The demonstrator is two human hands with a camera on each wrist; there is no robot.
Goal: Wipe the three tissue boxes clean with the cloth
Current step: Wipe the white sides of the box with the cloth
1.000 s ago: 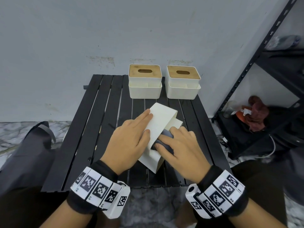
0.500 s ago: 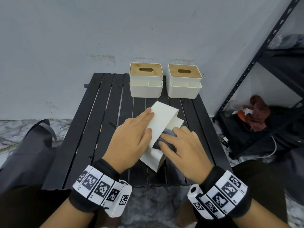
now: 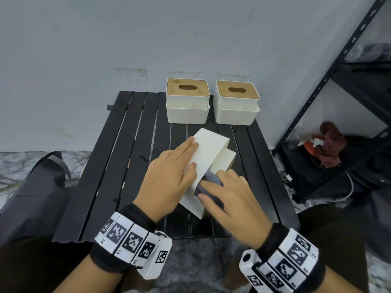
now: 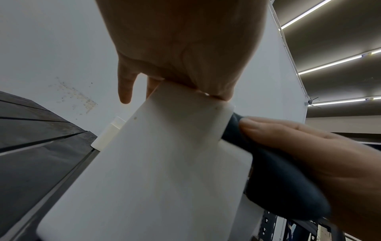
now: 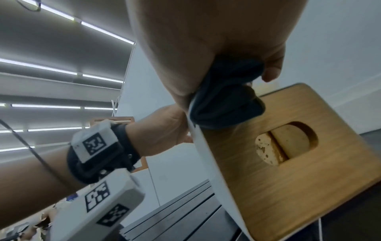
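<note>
One white tissue box (image 3: 208, 149) lies tipped over at the middle of the black slatted table (image 3: 131, 166). Its wooden lid (image 5: 288, 179) faces right. My left hand (image 3: 182, 163) presses flat on the box's upturned white face (image 4: 164, 171), fingers straight. My right hand (image 3: 224, 191) grips a bunched grey cloth (image 3: 209, 178) and holds it against the box's right edge next to the lid; the cloth (image 5: 224, 106) bulges out under the palm. Two more white boxes with wooden lids (image 3: 187, 106) (image 3: 237, 107) stand upright side by side at the table's far edge.
A grey wall rises close behind the table. A black metal shelf (image 3: 317, 102) stands to the right, with a red cloth bundle (image 3: 330, 149) on its bottom level. A dark bag (image 3: 36, 197) lies on the floor at the left.
My right hand has shifted the cloth slightly along the box's edge. The left hand and the box stay where they were.
</note>
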